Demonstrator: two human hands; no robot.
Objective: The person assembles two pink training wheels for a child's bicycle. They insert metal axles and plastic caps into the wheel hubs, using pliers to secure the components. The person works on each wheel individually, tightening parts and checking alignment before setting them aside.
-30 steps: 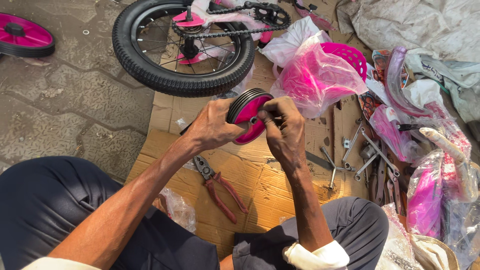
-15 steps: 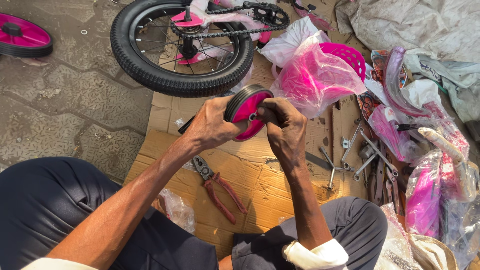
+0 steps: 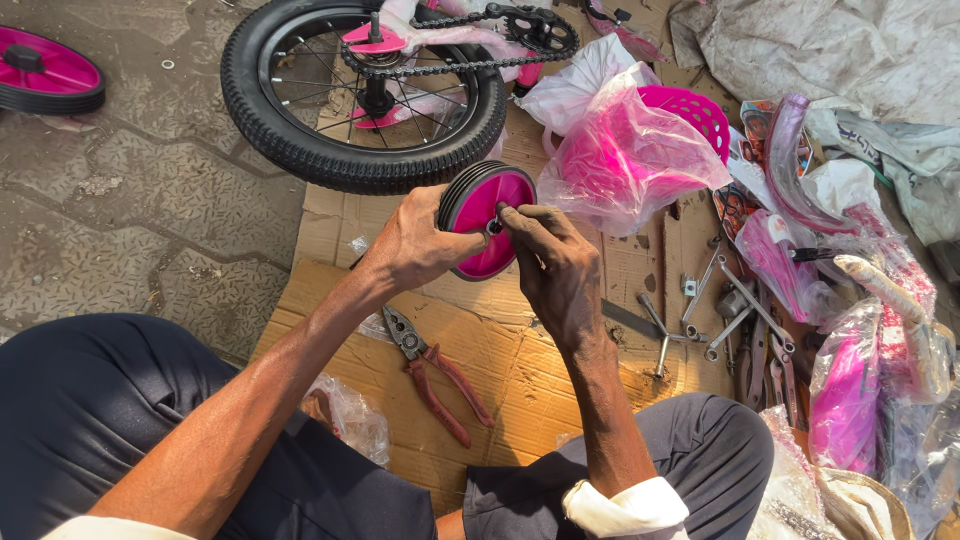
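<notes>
The left hand point(image 3: 420, 240) grips the small pink wheel point(image 3: 487, 220) by its rim, while the right hand point(image 3: 555, 265) pinches a small part at its hub, above the cardboard point(image 3: 520, 370).

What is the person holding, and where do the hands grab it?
A small pink wheel with a black tyre. The left hand grips its rim from behind, and the right hand has its fingertips at the hub in the middle.
</notes>
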